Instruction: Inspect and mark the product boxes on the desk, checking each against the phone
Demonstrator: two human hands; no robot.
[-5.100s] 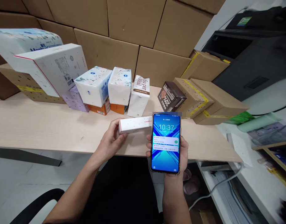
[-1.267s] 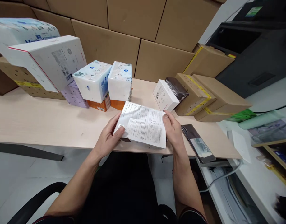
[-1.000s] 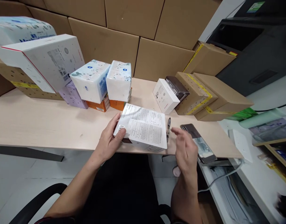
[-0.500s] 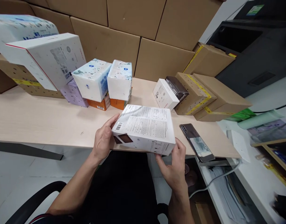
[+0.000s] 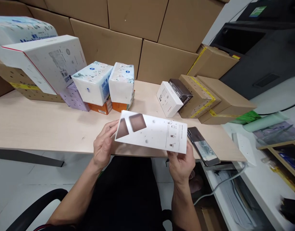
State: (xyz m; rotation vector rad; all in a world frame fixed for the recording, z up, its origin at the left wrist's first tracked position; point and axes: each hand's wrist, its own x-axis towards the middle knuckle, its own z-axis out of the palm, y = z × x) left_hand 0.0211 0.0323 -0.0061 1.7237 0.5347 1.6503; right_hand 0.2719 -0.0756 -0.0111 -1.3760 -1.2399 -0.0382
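Box (image 5: 152, 136) between left grip (image 5: 103, 149), right grip (image 5: 181, 163)

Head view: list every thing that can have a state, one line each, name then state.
white box, lifted off the desk, held at both ends.
left hand, closed on the white box's left end.
right hand, closed on its lower right corner.
phone, lying flat on the desk, screen up.
small white carton, closed, tilted against a dark box.
tissue packs, wrapped, propped on orange boxes.
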